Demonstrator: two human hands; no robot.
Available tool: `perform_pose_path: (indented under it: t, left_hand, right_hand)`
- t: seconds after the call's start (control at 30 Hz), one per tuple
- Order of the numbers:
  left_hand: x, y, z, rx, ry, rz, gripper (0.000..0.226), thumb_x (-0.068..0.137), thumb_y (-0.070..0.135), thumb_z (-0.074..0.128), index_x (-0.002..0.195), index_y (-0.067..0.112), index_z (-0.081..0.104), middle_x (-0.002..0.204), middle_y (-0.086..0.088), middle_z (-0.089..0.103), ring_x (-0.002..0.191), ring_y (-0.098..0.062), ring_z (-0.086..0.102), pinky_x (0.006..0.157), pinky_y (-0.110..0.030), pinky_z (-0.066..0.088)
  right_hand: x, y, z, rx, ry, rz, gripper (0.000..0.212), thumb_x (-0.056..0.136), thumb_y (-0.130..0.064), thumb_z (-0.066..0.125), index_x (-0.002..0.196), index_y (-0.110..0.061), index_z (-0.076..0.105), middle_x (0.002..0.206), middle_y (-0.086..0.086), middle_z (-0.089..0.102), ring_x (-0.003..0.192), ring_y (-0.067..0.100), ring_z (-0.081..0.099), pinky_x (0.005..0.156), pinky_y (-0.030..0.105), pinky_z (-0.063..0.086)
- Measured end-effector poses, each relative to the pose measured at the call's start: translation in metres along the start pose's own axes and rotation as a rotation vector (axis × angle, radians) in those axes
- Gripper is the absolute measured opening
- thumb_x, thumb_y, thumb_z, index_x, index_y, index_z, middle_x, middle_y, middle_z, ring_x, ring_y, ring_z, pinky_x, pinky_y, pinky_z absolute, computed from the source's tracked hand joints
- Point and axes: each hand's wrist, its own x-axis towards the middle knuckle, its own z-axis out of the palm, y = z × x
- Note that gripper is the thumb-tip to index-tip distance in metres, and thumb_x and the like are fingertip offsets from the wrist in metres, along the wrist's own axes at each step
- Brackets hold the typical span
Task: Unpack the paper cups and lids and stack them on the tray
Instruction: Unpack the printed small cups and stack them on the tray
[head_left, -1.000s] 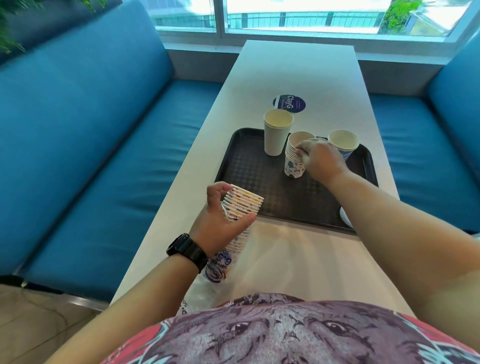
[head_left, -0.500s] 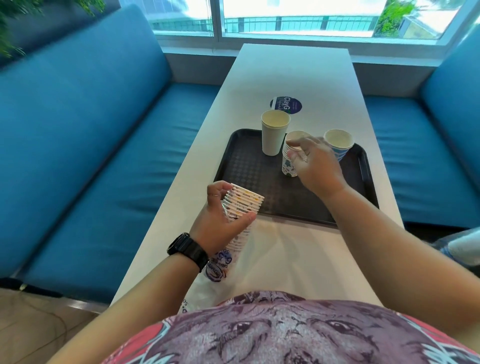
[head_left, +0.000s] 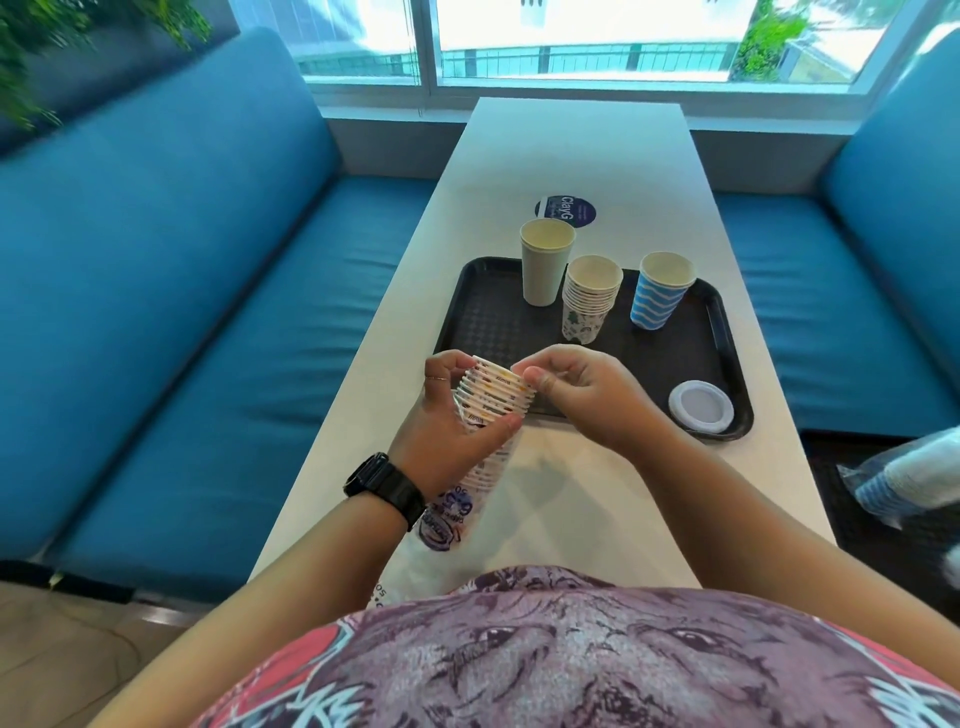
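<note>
Cups in the sleeve (head_left: 492, 402) sit at frame centre, gripped by your left hand (head_left: 447, 431); your right hand (head_left: 576, 395) has come back from the tray stack (head_left: 589, 299) and now pinches the top rim. Thin paper, ribbed rims, black textured tray (head_left: 498, 317).

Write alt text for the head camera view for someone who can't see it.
A person's left hand holds a sleeve of small paper cups while the right hand pinches its top rim. Beyond, a black tray holds three cup stacks and a white lid.
</note>
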Motion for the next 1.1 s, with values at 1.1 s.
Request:
perform_pose_path:
  t: [1.1]
  left_hand:
    - [-0.012,0.001,-0.015,0.084,-0.076,-0.043,0.066,0.084,0.032,0.076,0.113,0.037,0.016,0.126,0.001,0.052,0.095,-0.013,0.067,0.076,-0.015,0.052]
  right_hand:
    - [0.007,-0.012,0.003,-0.03,0.127,-0.044,0.014,0.094,-0.02,0.061,0.088,-0.032,0.064,0.091,-0.016,0.067,0.087,0.002,0.064,0.07,0.009,0.051]
